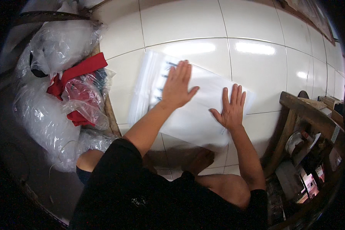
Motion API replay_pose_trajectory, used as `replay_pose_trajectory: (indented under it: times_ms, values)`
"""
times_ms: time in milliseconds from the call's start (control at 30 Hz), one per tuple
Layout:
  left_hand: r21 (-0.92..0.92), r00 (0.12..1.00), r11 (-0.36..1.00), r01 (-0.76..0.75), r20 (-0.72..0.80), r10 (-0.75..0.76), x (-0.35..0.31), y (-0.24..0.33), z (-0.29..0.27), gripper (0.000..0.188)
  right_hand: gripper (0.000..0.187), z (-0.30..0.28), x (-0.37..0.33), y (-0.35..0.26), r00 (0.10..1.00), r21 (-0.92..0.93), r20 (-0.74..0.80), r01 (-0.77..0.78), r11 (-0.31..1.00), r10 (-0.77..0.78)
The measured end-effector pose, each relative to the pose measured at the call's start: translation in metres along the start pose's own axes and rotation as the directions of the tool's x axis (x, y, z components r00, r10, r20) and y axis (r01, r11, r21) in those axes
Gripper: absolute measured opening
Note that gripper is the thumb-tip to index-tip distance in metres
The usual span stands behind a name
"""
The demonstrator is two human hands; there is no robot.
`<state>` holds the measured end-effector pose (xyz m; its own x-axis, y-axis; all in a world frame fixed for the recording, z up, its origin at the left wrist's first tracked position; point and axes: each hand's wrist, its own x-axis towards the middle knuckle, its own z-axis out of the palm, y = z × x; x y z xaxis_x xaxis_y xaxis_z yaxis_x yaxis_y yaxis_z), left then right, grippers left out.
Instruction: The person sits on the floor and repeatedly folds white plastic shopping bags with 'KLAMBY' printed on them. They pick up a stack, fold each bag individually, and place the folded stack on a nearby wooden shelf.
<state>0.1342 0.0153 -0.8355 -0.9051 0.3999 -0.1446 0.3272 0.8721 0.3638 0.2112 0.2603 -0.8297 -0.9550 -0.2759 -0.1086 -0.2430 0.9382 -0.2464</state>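
Note:
A stack of white, translucent plastic bags or sheets lies flat on the tiled floor in front of me. Its left side is layered, with several edges fanned out, and a few small dark marks show near there. My left hand rests palm down on the stack's left part, fingers stretched out and pointing away from me. Toward the right end, my right hand also lies flat, its fingers spread and its thumb out to the left. Neither hand grips anything.
Crumpled clear plastic bags pile up on the left, with a red cloth among them. On the right stands a wooden rack holding assorted items. White floor tiles reach to the far side. My bent knees are close to the stack.

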Motion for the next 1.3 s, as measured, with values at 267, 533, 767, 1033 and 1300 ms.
replay_pose_trajectory:
  times_ms: [267,533,767,1033,1300]
  values:
    - [0.01,0.999,1.0,0.015,-0.028,-0.015,-0.006,-0.026,-0.012,0.085,0.094,-0.005,0.0,-0.006,0.999,-0.017,-0.036,-0.002,1.0,0.001]
    - [0.117,0.952,0.957,0.266,-0.186,-0.242,-0.029,-0.036,-0.081,0.095,0.073,-0.015,-0.058,-0.001,0.669,0.426,-0.305,-0.54,0.726,0.678]
    - [-0.115,0.715,0.706,0.699,0.149,-0.683,-0.047,-0.083,-0.068,0.092,0.065,-0.003,-0.071,-0.019,0.534,0.451,0.084,-0.773,0.446,0.841]
    - [-0.19,0.693,0.668,0.719,0.262,-0.671,-0.031,-0.087,-0.074,0.097,0.05,0.029,-0.084,0.004,0.504,0.811,0.05,-0.524,0.26,0.862]
    - [-0.306,0.79,0.729,0.612,0.29,-0.541,-0.035,-0.102,-0.079,0.098,0.042,-0.022,-0.072,-0.014,0.674,0.868,0.452,-0.483,-0.114,0.584]
